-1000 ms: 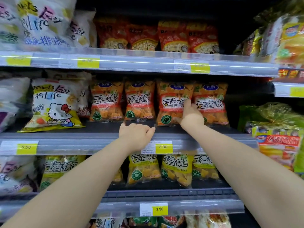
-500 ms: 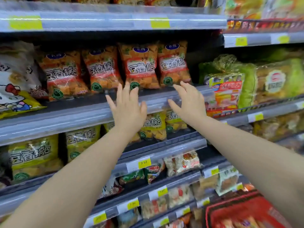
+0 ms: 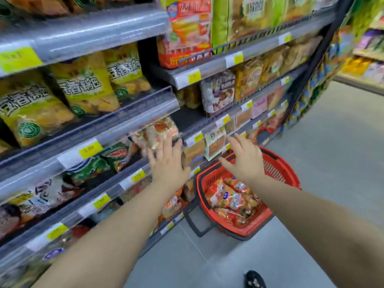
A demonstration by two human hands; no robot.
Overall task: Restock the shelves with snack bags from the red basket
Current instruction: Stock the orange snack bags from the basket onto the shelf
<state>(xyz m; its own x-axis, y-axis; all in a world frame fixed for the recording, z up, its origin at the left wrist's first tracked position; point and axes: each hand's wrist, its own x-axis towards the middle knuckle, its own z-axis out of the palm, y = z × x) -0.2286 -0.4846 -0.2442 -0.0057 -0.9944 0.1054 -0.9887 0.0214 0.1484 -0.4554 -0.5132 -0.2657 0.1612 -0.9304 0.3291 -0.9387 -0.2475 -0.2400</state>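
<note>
Fingers (image 3: pixel 166 142) of left hand (image 3: pixel 168 163) and right hand (image 3: pixel 244 161) spread, holding nothing, near red basket (image 3: pixel 279 165); price tag (image 3: pixel 89 149) reads 3.90.

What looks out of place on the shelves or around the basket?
One item: a pale pack on the low shelving above the red basket hangs out in front of the price rail, while the pack beside it sits back behind. Snack bags lie loosely piled in the basket, none spilled. Blur hides finer damage.
</note>
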